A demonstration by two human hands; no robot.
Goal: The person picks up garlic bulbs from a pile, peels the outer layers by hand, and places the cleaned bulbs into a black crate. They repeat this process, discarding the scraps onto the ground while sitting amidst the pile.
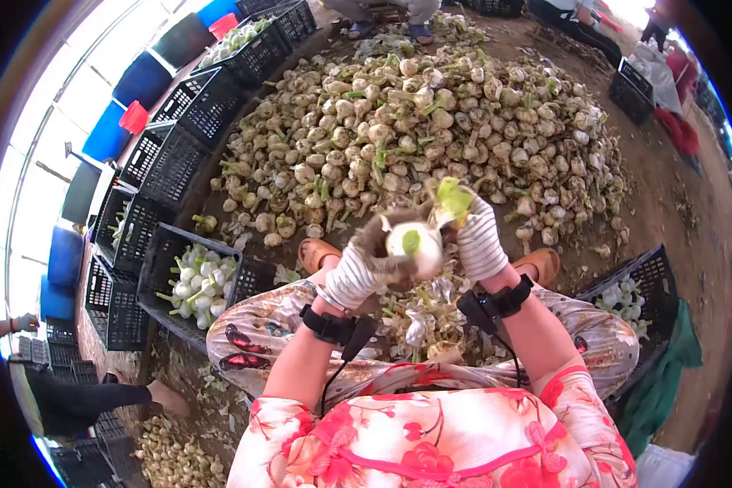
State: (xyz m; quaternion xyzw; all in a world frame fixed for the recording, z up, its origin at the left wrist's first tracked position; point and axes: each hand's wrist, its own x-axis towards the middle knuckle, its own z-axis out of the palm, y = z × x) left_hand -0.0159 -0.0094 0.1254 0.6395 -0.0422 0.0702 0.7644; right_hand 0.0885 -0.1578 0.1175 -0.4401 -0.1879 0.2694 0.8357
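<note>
A peeled white garlic bulb (pixel 428 254) with a green cut stem end rests in my left hand (pixel 364 259), whose gloved fingers are wrapped round it. Just to its right and slightly higher, my right hand (pixel 481 237) is closed on a strip of yellow-green garlic skin (pixel 452 200). Both hands wear striped knit gloves with soiled fingers. Below them, between my legs, lies a heap of loose garlic peelings (pixel 421 321). Beyond my hands spreads a large pile of unpeeled garlic (pixel 431 122) on the ground.
To my left stands a black crate (pixel 150 281) of cleaned garlic (pixel 202 285); another black crate (pixel 663 285) with bulbs is at my right. More crates and blue barrels (pixel 106 134) line the left side. Other people sit at the far edge, and a person's leg (pixel 98 403) shows at left.
</note>
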